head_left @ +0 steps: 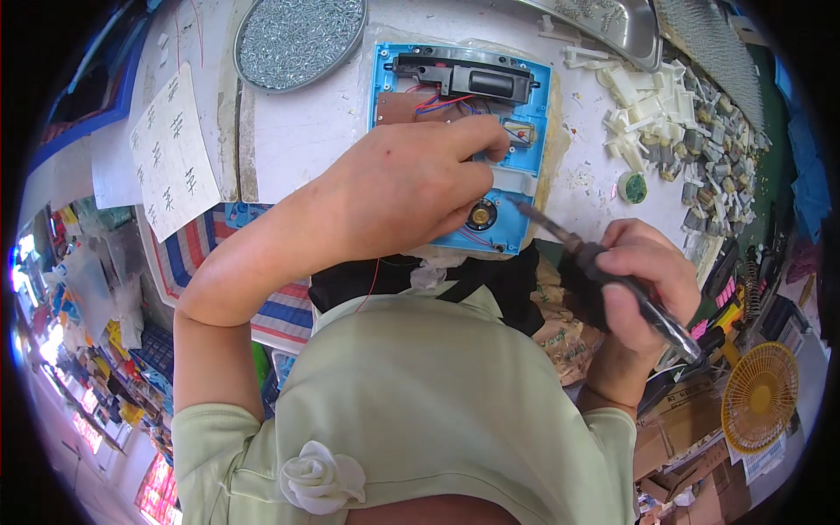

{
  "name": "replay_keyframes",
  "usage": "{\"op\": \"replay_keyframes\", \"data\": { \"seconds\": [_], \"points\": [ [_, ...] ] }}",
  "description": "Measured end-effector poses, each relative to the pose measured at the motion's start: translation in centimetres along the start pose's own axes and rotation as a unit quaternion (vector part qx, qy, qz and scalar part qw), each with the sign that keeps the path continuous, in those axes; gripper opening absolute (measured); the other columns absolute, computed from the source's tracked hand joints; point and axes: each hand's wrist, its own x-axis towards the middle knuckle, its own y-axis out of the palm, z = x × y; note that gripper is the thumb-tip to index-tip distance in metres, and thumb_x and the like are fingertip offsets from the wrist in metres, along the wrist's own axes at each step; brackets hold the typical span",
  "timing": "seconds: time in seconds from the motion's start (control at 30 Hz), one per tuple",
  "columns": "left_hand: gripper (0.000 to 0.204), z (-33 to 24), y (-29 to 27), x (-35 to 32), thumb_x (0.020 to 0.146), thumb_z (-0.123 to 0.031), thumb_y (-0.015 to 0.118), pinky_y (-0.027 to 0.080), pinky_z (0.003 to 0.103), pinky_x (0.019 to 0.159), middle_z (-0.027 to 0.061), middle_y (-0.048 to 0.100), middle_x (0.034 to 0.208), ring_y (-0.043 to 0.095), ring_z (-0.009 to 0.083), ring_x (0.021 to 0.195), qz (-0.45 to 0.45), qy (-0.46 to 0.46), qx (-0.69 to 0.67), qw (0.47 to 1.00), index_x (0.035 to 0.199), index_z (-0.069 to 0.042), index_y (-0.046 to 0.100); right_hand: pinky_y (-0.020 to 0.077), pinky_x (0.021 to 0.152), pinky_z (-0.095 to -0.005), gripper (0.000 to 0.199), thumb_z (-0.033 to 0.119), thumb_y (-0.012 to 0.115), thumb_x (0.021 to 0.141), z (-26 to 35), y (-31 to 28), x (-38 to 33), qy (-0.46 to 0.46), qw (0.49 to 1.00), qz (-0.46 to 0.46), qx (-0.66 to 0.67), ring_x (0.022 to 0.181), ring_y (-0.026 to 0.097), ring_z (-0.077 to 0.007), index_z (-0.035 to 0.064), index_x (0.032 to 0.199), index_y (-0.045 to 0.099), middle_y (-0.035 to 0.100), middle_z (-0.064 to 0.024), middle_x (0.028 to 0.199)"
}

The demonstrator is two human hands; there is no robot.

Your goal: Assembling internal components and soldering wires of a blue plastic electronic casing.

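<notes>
A light blue plastic housing (535, 105) lies open on the table, with a black molded part (490, 85), red and blue wires, a brown board and a small round speaker (481, 214) inside. My left hand (411, 179) reaches across its middle, fingers bent together beside a small clear-cased component (520, 133). What these fingers pinch, if anything, is hidden. In my right hand (652, 280) is a soldering iron (604, 271) with a dark handle. Its metal tip points up and left, near the lower right part of the housing and close to the speaker.
A round metal dish of screws (302, 39) stands at the far left. White plastic parts (626, 96), small grey components (713, 166) and a green round item (632, 186) lie right of the housing. A metal tray (643, 35) is behind them; a yellow fan (759, 398) stands lower right.
</notes>
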Motion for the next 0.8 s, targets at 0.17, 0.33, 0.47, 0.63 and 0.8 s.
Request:
{"op": "replay_keyframes", "data": {
  "seconds": [0.17, 0.33, 0.47, 0.63, 0.8],
  "points": [
    [0.017, 0.1, 0.3, -0.3, 0.077, -0.002, 0.074, 0.056, 0.038, 0.069, 0.0077, 0.061, 0.113, 0.066, 0.0282, 0.086, -0.027, 0.013, 0.000, 1.000, 0.086, -0.005, 0.061, 0.0517, 0.078, -0.0397, 0.050, 0.006, 0.081, 0.079, -1.3, 3.2, -3.2, -0.003, 0.980, -0.195, -0.036, 0.080, 0.064, -0.0258, -0.0012, 0.125, 0.062, 0.070, -0.0138, 0.087],
    [0.019, 0.4, 0.3, -0.5, 0.075, -0.002, 0.075, 0.056, 0.038, 0.070, 0.0089, 0.062, 0.112, 0.066, 0.0302, 0.088, -0.029, 0.023, -0.003, 0.999, 0.089, -0.006, 0.062, 0.0517, 0.088, -0.0394, 0.060, -0.004, 0.081, 0.075, -2.1, 8.1, -1.7, -0.016, 0.974, -0.121, -0.191, 0.092, 0.065, -0.0273, 0.0038, 0.131, 0.059, 0.065, -0.0149, 0.106],
    [0.020, 0.5, 0.2, -0.5, 0.075, -0.004, 0.075, 0.056, 0.039, 0.072, 0.0089, 0.062, 0.112, 0.067, 0.0309, 0.091, -0.033, 0.037, 0.005, 0.999, 0.091, -0.005, 0.065, 0.0495, 0.098, -0.0405, 0.070, -0.011, 0.080, 0.073, -3.5, 9.7, -1.3, -0.038, 0.969, -0.094, -0.225, 0.100, 0.065, -0.0271, 0.0060, 0.137, 0.054, 0.064, -0.0156, 0.112],
    [0.015, 0.8, -0.3, -0.5, 0.077, -0.008, 0.073, 0.057, 0.041, 0.077, 0.0082, 0.062, 0.113, 0.067, 0.0301, 0.095, -0.005, 0.046, 0.003, 0.999, 0.090, -0.005, 0.066, 0.0460, 0.106, -0.0435, 0.075, -0.015, 0.079, 0.071, -3.5, 9.9, -0.8, -0.074, 0.957, -0.070, -0.273, 0.100, 0.064, -0.0257, 0.0056, 0.138, 0.052, 0.063, -0.0148, 0.111],
    [0.016, 1.0, -0.4, -0.3, 0.077, -0.008, 0.074, 0.057, 0.040, 0.077, 0.0079, 0.063, 0.114, 0.068, 0.0293, 0.094, -0.001, 0.062, 0.003, 0.998, 0.091, -0.005, 0.067, 0.0445, 0.108, -0.0459, 0.075, -0.015, 0.079, 0.070, -3.6, 10.5, -0.7, -0.081, 0.953, -0.088, -0.279, 0.101, 0.063, -0.0279, 0.0045, 0.138, 0.052, 0.065, -0.0129, 0.104]
  ]
}}
